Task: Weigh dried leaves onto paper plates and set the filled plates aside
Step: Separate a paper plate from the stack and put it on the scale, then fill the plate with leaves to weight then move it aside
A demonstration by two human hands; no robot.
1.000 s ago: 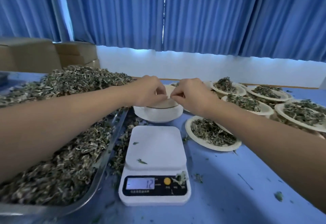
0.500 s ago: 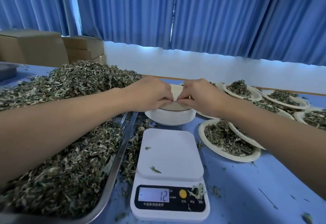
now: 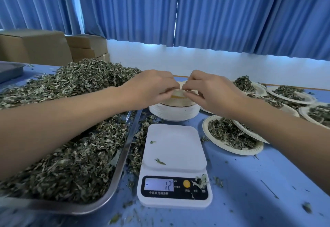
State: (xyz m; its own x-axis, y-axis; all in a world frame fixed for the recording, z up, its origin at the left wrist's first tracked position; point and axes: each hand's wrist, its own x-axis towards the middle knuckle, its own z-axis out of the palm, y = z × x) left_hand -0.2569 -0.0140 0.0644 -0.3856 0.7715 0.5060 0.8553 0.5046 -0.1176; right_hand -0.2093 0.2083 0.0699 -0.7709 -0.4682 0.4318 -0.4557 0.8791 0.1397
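Currently I'm seeing the blue worktop (image 3: 250, 182) carrying everything. Steel tray (image 3: 123, 155) is sitting on my left, heaped with dried leaves (image 3: 75, 151), some spilling over its rim toward the scale. White scale (image 3: 174, 166) is lying near centre, platform bare apart from a few leaf bits, display reading 12. Filled paper plates (image 3: 232, 137) are spreading out to the right, the nearest just beside the scale, another one's rim overlapping it. Stack of empty plates (image 3: 174, 111) is sitting just behind the scale. Left hand (image 3: 151, 89) and right hand (image 3: 212, 92) are both hovering over that stack, fingertips pinched shut on the edge of the top plate (image 3: 178, 93), which is lifting slightly off the rest. Knuckles nearly touching each other.
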